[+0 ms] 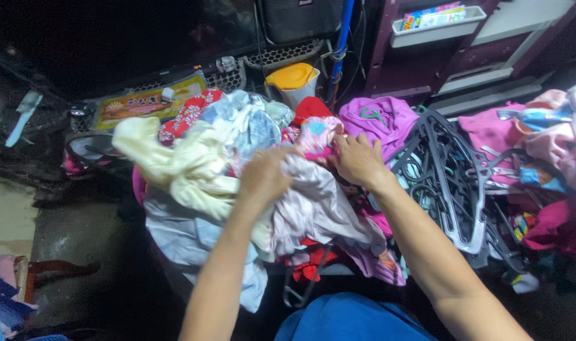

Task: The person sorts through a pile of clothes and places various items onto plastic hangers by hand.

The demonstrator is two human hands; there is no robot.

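Note:
A heap of mixed clothes (193,183) lies in front of me. My left hand (263,175) presses down into the heap, fingers closed on a pale lilac garment (313,208). Just right of it, my right hand (357,159) grips the same pile near a pink flowered piece (316,136). A cream garment (174,161) drapes over the heap's left side, beside a light blue one (247,123). Which cloth each set of fingers pinches is partly hidden by folds.
A tangle of grey plastic hangers (449,180) lies right of the heap, with more pink and magenta clothes (528,145) beyond. A purple garment (379,117), a yellow-lidded jug (292,81) and a blue pole (341,44) stand behind. Dark floor lies at left.

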